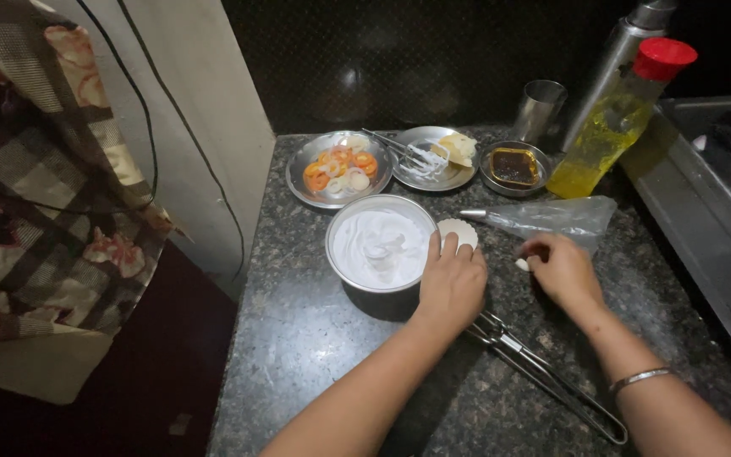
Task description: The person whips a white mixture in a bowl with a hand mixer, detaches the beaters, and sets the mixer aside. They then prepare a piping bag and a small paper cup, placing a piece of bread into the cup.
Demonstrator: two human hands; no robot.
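Because the left hand (pixel 453 283) is resting flat and loose right beside the steel bowl of white cream (pixel 380 245), a quick bump could be tipping the bowl or smearing cream on the dark counter (pixel 315 355). The little white paper cup (pixel 456 233) is sitting at twelve o'clock from that hand, touching its fingertips. The right hand (pixel 564 271) is pinching a small white bit at its nine o'clock, with the clear piping bag (pixel 552 217) lying at twelve o'clock, where it could be getting squashed.
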